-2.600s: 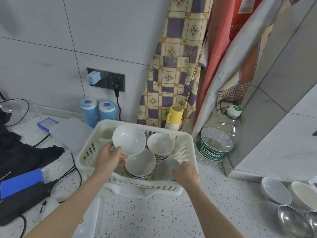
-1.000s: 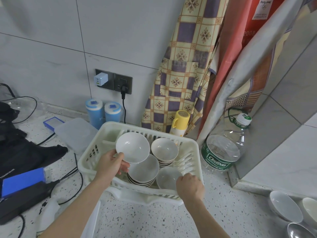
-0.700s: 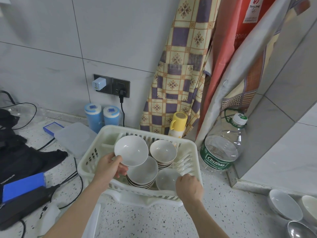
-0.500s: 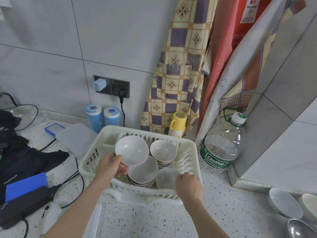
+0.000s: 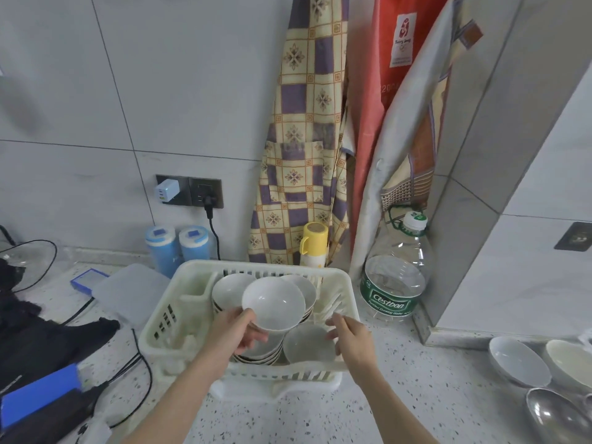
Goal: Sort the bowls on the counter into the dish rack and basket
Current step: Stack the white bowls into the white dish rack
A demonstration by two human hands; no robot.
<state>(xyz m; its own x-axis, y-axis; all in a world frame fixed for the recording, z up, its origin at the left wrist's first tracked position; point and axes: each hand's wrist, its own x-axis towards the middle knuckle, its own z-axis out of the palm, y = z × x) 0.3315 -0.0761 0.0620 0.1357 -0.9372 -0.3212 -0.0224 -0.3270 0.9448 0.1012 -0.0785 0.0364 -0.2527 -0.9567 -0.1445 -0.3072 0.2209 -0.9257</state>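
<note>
**White bowl held over the rack**

My left hand (image 5: 238, 331) gripped a white bowl (image 5: 273, 303) by its lower left rim, my fingers (image 5: 253, 337) curled under it and my thumb on the edge, so that it tilted toward me just above the middle of the frame. It hung over the cream dish rack (image 5: 166, 318), which sat on the speckled table (image 5: 400, 395) at lower centre. Behind the bowl, toward the back of the rack, stood two more stacks of bowls (image 5: 228, 291), and beneath my left hand a further dark-rimmed stack (image 5: 259, 355) showed. To the right of that stack a single small bowl (image 5: 309, 346) rested in the front of the rack.

My right hand (image 5: 352, 339) hovered over the rack's front right corner with its fingers spread and loose, holding nothing, the tips close to the small bowl's rim; I could not tell whether they touched it.

At the lower right edge of the frame two white bowls (image 5: 519, 360) waited on the table, with a metal bowl (image 5: 554, 411) just below them. A large water bottle (image 5: 397, 277) stood right of the rack, and a yellow-capped flask (image 5: 314, 243) behind it
</note>
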